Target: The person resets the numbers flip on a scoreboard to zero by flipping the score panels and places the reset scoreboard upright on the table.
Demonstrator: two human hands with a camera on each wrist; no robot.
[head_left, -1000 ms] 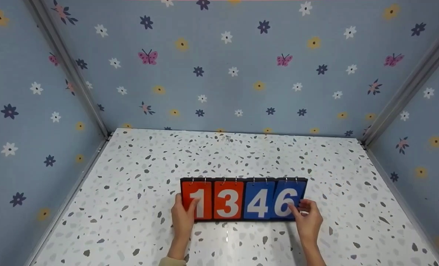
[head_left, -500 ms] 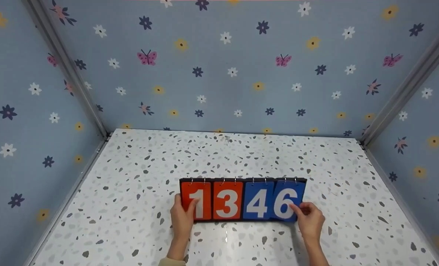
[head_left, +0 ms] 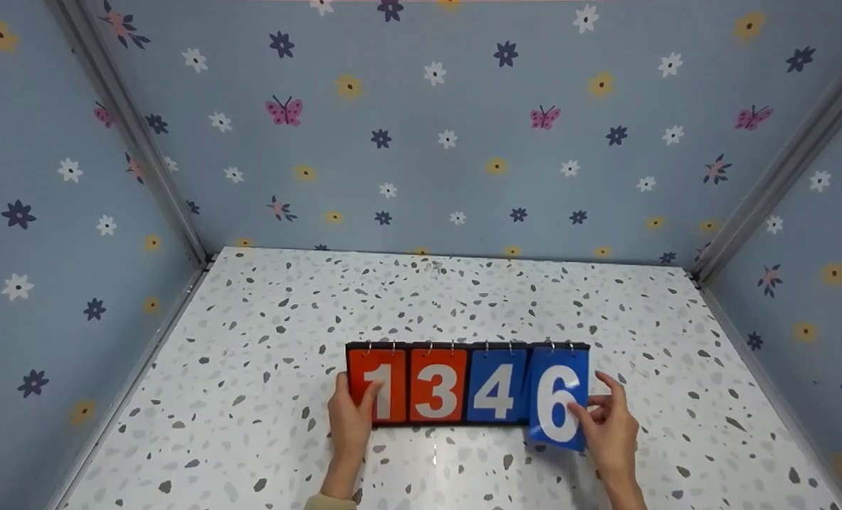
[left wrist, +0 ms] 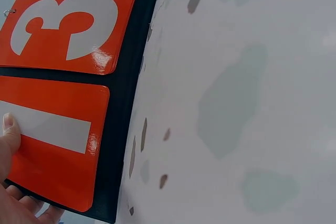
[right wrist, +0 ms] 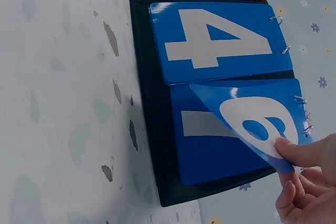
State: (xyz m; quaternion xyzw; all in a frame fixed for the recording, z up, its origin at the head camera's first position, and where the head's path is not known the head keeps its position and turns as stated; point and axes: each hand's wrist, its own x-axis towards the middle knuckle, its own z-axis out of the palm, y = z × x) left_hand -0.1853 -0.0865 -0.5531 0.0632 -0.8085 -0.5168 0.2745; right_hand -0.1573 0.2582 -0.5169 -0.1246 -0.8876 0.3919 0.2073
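Starting with the head view, the blue 6 card is seen drawn out from the scoreboard, its lower edge reaching past the bottom, whereas half a second ago it is kept within that outline; the turning of this card on its rings is therefore judged to be under way. It is pinched by the fingers of the right hand, while the opposite end is gripped by the left hand over the near half of the desk. "1 3 4 6" can be read, two digits on red, two on blue; no brand is made out.

In the left wrist view, the thumb is laid on the red 1 card, with fingers behind the scoreboard.

In the right wrist view, a blue page is exposed beneath the bent 6 card; its digit, only partly shown, cannot be told.
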